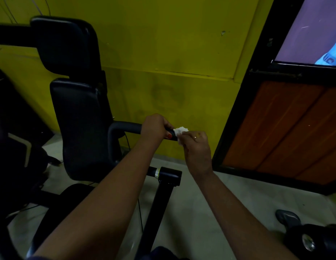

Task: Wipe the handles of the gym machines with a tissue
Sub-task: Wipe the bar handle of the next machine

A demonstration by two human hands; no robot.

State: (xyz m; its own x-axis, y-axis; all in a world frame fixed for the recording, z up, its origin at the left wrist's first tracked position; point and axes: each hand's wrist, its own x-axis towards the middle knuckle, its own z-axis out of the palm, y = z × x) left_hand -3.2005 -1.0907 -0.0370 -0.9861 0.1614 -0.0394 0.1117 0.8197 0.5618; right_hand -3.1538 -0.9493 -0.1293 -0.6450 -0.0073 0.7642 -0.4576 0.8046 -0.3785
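Your forearms reach toward black handle (125, 127). Your left hand (155, 128) on handle near its free end, fingers curled fully round it. Your right hand (198, 147) just past that end, fingers pinching crumpled white tissue (180, 130); tissue touches handle tip. Padded backrest (80, 124) left of handle, yellow wall (163, 53) behind handle.

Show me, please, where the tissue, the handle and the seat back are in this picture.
tissue (180, 130): head view, on its crumpled white top.
handle (128, 127): head view, on the bare black bar near its bend.
seat back (79, 128): head view, on the middle of the lower pad.
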